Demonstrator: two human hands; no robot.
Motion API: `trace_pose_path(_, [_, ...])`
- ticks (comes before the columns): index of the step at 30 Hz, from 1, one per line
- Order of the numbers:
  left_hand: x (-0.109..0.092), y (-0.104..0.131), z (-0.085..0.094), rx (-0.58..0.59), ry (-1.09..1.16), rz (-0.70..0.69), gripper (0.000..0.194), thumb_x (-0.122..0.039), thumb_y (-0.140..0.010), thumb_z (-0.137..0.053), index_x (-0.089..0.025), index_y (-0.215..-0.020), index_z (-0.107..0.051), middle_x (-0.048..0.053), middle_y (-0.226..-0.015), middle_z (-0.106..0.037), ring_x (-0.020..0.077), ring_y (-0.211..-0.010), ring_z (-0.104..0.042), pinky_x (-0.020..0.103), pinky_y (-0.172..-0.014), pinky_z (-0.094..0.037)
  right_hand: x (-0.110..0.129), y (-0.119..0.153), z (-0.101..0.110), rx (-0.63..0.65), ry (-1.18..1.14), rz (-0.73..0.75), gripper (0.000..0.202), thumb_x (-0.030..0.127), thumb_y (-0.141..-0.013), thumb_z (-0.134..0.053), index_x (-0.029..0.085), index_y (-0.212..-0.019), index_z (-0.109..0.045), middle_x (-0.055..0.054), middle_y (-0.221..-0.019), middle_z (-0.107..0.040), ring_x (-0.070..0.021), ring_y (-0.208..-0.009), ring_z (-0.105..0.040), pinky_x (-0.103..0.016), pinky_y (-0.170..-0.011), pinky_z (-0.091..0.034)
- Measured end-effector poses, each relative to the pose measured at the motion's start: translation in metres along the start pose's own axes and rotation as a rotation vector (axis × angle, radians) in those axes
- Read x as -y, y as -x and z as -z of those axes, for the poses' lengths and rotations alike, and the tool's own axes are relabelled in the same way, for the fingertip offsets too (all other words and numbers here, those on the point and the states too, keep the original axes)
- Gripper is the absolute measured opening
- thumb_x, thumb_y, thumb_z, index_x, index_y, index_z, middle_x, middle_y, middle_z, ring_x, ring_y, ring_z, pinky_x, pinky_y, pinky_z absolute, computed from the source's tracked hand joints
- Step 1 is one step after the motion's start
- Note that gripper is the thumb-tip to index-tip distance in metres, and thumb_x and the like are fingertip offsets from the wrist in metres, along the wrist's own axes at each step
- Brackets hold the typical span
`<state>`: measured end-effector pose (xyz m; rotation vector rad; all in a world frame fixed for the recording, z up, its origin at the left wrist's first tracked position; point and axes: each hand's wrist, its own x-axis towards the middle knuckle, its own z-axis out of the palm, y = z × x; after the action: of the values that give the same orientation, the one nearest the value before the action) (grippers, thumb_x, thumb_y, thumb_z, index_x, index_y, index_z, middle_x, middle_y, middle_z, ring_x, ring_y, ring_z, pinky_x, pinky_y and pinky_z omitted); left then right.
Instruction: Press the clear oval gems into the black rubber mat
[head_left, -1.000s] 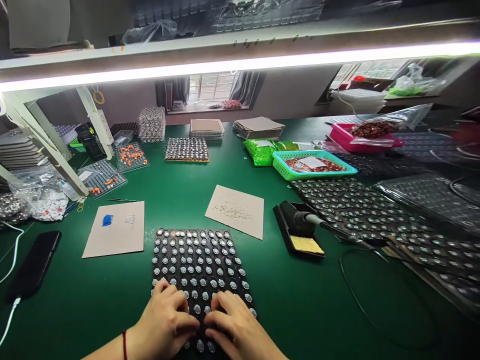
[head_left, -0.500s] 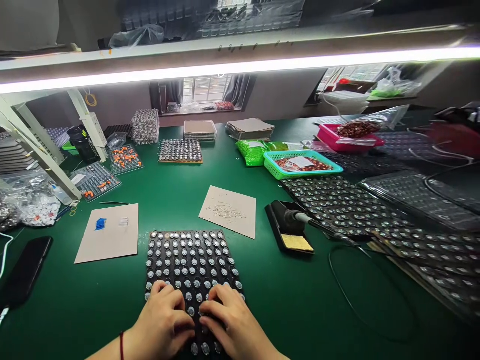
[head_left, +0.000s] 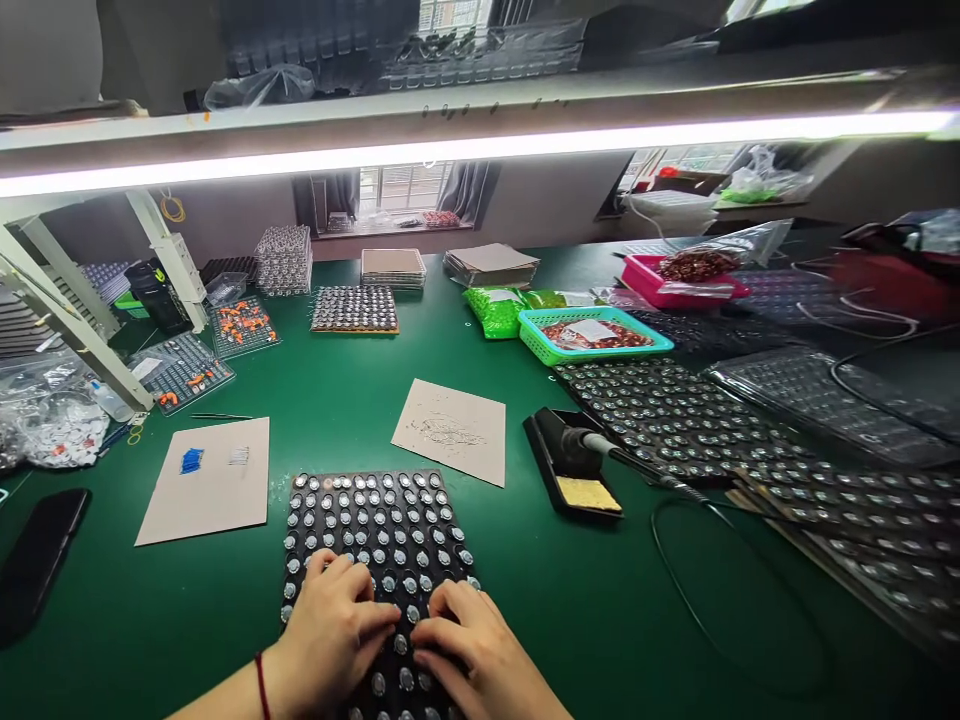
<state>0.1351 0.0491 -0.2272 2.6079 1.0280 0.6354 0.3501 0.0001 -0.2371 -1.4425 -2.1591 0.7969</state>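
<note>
A black board set with rows of small round silver parts lies in front of me on the green table. Over its near half is my left hand, fingers curled, with thumb and forefinger drawn together at one of the silver parts. My right hand rests over the near right side of the board, its bent fingers also in a pinch. Only a narrow gap, showing a few silver parts, separates the two sets of fingertips. Whatever either pinch holds is too small or too hidden to make out.
Left of the board lies a card with blue pieces; beyond it, a card with thin wire bits. A soldering iron in its stand is to the right, its cable looping over the table. A phone lies far left.
My left hand's fingertips have moved slightly up and right over the board, and my right hand has moved slightly right. The whole view has shifted a little.
</note>
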Motion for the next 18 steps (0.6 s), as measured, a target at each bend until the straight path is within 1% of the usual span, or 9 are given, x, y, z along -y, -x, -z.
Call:
trace_pose_path(3, [0.002, -0.005, -0.006, -0.023, 0.0, -0.011, 0.01, -0.023, -0.089, -0.07, -0.033, -0.086, -0.073, -0.004, -0.076, -0.056, 0.0162, -0.075, -0.046, 0.036, -0.08, -0.026, -0.002, -0.004, 0.003, 0.013, -0.018, -0.002, 0.019, -0.001, -0.081, -0.074, 0.016, -0.088, -0.074, -0.007, -0.095, -0.063, -0.0245, -0.09, -0.06, -0.04, -0.079, -0.051])
trace_pose_path(5, [0.002, -0.008, -0.008, -0.031, 0.0, -0.008, 0.01, -0.023, -0.087, -0.073, -0.031, -0.082, -0.072, -0.004, -0.075, -0.056, 0.0159, -0.075, -0.047, 0.035, -0.081, -0.026, -0.005, -0.01, 0.008, 0.005, -0.032, -0.01, 0.019, 0.0, -0.082, -0.074, 0.017, -0.09, -0.075, -0.006, -0.094, -0.063, -0.0235, -0.09, -0.06, -0.039, -0.08, -0.051])
trace_pose_path(8, [-0.001, -0.01, -0.011, -0.038, -0.006, 0.023, 0.01, -0.023, -0.083, -0.078, -0.027, -0.078, -0.07, -0.004, -0.075, -0.057, 0.0158, -0.075, -0.049, 0.035, -0.082, -0.027, -0.008, -0.022, 0.014, -0.034, -0.033, -0.034, 0.017, 0.002, -0.088, -0.068, 0.016, -0.094, -0.074, -0.008, -0.094, -0.061, -0.0241, -0.091, -0.06, -0.041, -0.082, -0.051])
trace_pose_path(11, [-0.002, -0.011, -0.011, -0.033, -0.01, 0.046, 0.014, -0.025, -0.078, -0.084, -0.026, -0.076, -0.07, -0.004, -0.076, -0.059, 0.0158, -0.074, -0.051, 0.035, -0.081, -0.029, -0.009, -0.031, 0.014, -0.049, -0.021, -0.041, 0.015, 0.001, -0.087, -0.068, 0.013, -0.094, -0.072, -0.009, -0.094, -0.061, -0.0253, -0.091, -0.059, -0.043, -0.081, -0.05])
trace_pose_path(14, [0.001, -0.013, -0.006, -0.025, -0.009, 0.047, 0.016, -0.026, -0.075, -0.087, -0.027, -0.079, -0.072, -0.004, -0.077, -0.061, 0.0155, -0.073, -0.053, 0.034, -0.081, -0.031, -0.008, -0.035, 0.011, -0.047, -0.004, -0.039, 0.015, -0.001, -0.087, -0.066, 0.012, -0.091, -0.071, -0.01, -0.094, -0.061, -0.0262, -0.09, -0.058, -0.044, -0.08, -0.05])
trace_pose_path(16, [0.006, -0.014, -0.002, -0.028, -0.013, 0.051, 0.016, -0.025, -0.076, -0.086, -0.029, -0.086, -0.073, -0.004, -0.079, -0.063, 0.0154, -0.073, -0.054, 0.034, -0.079, -0.032, -0.008, -0.036, 0.011, -0.04, -0.001, -0.033, 0.018, -0.003, -0.087, -0.063, 0.012, -0.09, -0.072, -0.01, -0.094, -0.061, -0.0257, -0.09, -0.058, -0.043, -0.08, -0.05])
trace_pose_path(18, [0.011, -0.016, 0.001, -0.032, -0.022, 0.052, 0.017, -0.023, -0.079, -0.082, -0.032, -0.091, -0.074, -0.004, -0.079, -0.062, 0.0156, -0.073, -0.054, 0.034, -0.078, -0.032, -0.008, -0.037, 0.013, -0.024, -0.007, -0.023, 0.02, -0.005, -0.086, -0.064, 0.014, -0.089, -0.072, -0.008, -0.094, -0.061, -0.0244, -0.09, -0.059, -0.041, -0.081, -0.05])
